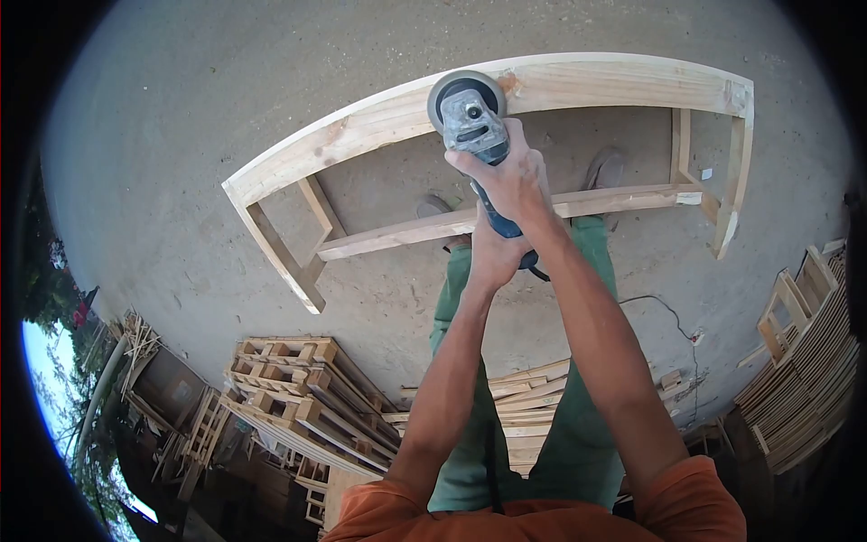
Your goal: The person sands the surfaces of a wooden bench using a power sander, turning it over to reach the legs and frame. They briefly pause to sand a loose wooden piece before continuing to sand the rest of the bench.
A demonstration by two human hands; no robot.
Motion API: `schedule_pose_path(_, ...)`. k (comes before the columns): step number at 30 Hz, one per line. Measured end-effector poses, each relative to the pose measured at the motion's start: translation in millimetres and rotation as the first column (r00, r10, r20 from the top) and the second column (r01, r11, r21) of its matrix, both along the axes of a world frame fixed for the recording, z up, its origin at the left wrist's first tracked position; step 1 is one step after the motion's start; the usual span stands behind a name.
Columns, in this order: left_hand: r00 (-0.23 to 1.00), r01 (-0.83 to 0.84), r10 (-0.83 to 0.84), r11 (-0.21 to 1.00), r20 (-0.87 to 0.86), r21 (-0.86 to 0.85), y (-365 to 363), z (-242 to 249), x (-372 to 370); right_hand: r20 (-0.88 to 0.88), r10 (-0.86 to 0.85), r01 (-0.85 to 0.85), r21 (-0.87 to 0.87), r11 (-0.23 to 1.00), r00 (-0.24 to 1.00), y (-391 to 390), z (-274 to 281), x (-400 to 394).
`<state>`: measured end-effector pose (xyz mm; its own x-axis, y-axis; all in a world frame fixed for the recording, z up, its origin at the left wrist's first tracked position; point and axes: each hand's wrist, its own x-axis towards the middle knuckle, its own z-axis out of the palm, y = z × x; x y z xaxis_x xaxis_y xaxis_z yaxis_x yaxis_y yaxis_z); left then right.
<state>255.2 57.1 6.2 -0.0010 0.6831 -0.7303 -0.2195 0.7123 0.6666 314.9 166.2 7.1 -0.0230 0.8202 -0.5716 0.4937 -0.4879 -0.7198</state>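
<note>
An angle grinder (474, 126) with a round disc (452, 86) rests against the top board of a wooden frame (623, 83). My right hand (515, 181) is wrapped round the grinder's body just behind its head. Lower down, my left hand (497, 256) grips the rear part of the same tool, its fingers partly hidden. The pale frame has a long curved board, a straight lower rail (397, 235) and short legs at both ends. Its board covers whatever lies directly beneath the disc.
My shoes (607, 167) are close to the lower rail, on the concrete floor (298, 54). A black cord (673, 312) runs over the floor on the right. Stacked wooden pallets (280, 361) stand at lower left, and piled slats (804, 361) at far right.
</note>
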Motion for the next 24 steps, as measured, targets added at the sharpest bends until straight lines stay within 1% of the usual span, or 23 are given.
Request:
schedule_pose_path(1,0.999,-0.027,0.027,1.0,0.028,0.008,6,-2,-8,0.002,0.071,-0.071,-0.041,0.997,0.997,5,-2,-7)
schedule_pose_path(2,0.999,-0.022,0.022,1.0,0.026,0.004,10,-1,-12,-0.001,0.066,-0.066,-0.045,0.997,0.998,7,-5,-9)
schedule_pose_path(4,1.0,0.013,-0.013,0.999,0.014,0.037,23,1,-18,-0.001,-0.008,0.008,0.028,1.0,1.0,14,-8,-12)
schedule_pose_path(7,0.999,0.031,-0.03,0.999,-0.016,0.019,24,-9,9,-0.024,-0.042,0.043,0.005,0.999,0.999,21,1,15)
schedule_pose_path(8,0.998,0.01,-0.007,0.998,-0.056,0.069,21,-9,22,-0.032,-0.076,0.076,0.007,0.997,0.997,18,2,26)
schedule_pose_path(9,0.999,0.005,-0.001,0.997,-0.05,0.072,20,-7,33,-0.027,-0.071,0.071,0.01,0.997,0.997,14,0,39)
schedule_pose_path(11,0.991,0.119,-0.121,0.993,-0.059,-0.026,17,0,49,0.059,-0.108,0.106,0.042,0.994,0.992,4,0,63)
schedule_pose_path(12,0.992,0.114,-0.115,0.993,-0.057,-0.026,16,1,57,0.062,-0.103,0.1,0.042,0.994,0.993,1,0,75)
schedule_pose_path(14,0.968,0.234,-0.239,0.97,-0.082,-0.062,17,-1,67,0.013,-0.311,0.31,0.047,0.95,0.95,-1,-1,88)
schedule_pose_path(15,0.968,0.231,-0.237,0.97,-0.079,-0.07,14,-1,67,0.017,-0.308,0.307,0.039,0.951,0.951,-1,2,88)
schedule_pose_path(17,0.984,0.158,-0.163,0.985,-0.072,-0.066,13,1,67,-0.024,-0.271,0.27,-0.033,0.962,0.962,7,7,88)
schedule_pose_path(18,0.989,0.127,-0.131,0.99,-0.071,-0.059,16,1,66,-0.058,-0.234,0.234,-0.005,0.972,0.97,7,3,78)
schedule_pose_path(19,0.988,0.134,-0.138,0.989,-0.071,-0.06,17,2,59,-0.012,-0.119,0.118,-0.029,0.993,0.993,10,9,67)
schedule_pose_path(21,1.0,-0.007,0.008,0.999,0.026,-0.042,15,4,40,0.002,0.028,-0.027,-0.035,0.999,1.0,6,0,42)
schedule_pose_path(22,1.0,0.002,-0.001,0.999,0.023,-0.045,11,1,37,-0.001,0.019,-0.019,-0.037,0.999,1.0,-1,-4,44)
schedule_pose_path(24,0.994,0.102,-0.102,0.995,0.045,0.003,-3,-6,30,-0.041,-0.088,0.088,-0.002,0.996,0.995,-15,-7,44)
